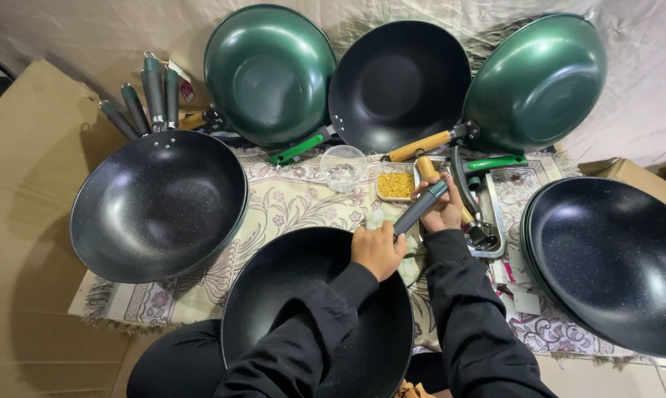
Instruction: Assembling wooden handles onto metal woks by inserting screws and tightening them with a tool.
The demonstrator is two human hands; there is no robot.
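At six o'clock a black wok (303, 309) rests by the lap; the left hand (376, 250) clenches its rim joint, the right hand (442, 210) grasps the dark handle (420, 208). A slip could tip the screw tray (395, 184) at twelve.

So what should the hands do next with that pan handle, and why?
Probably seat the dark handle squarely against the rim of the black wok: the right hand holds it angled toward the rim, while the left hand steadies that joint.
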